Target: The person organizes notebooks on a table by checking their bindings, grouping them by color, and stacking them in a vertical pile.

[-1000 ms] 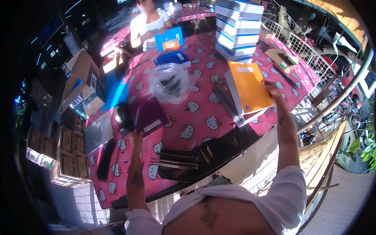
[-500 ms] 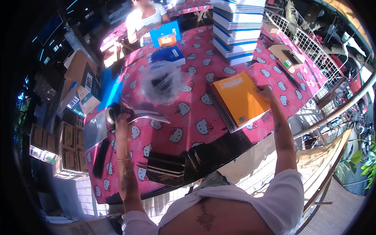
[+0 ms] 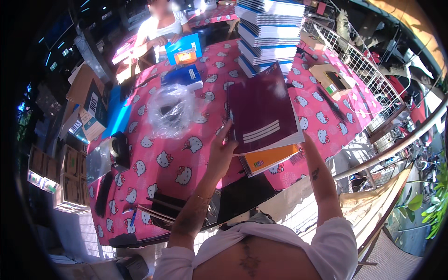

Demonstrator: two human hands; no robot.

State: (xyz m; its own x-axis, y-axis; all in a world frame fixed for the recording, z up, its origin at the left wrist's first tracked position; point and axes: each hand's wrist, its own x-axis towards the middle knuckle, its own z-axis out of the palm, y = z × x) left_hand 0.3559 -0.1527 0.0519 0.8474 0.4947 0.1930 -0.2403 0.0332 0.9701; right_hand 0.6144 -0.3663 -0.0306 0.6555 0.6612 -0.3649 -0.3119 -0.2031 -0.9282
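Observation:
My left hand [image 3: 223,147] is closed on the lower left edge of a maroon spiral notebook [image 3: 261,109], with the thumb on its cover. The notebook is raised and tilted, its spiral binding on the left. Beneath it an orange spiral notebook [image 3: 268,158] shows only its lower part. My right hand [image 3: 305,140] is at the maroon notebook's right edge. Its fingers are hidden behind the notebook, so its grip cannot be made out.
A tall stack of spiral notebooks [image 3: 268,37] stands behind. Crumpled clear plastic [image 3: 171,111], a blue notebook [image 3: 182,77] and a black tape dispenser [image 3: 120,151] lie on the pink tablecloth [image 3: 163,172]. An open carton [image 3: 88,107] is at left. Across the table a person [image 3: 161,30] handles a blue folder [image 3: 183,49].
My left hand has moved right from beside the tape dispenser, bringing the maroon notebook over the orange one. My right hand has gone from the orange notebook's edge to behind the maroon one.

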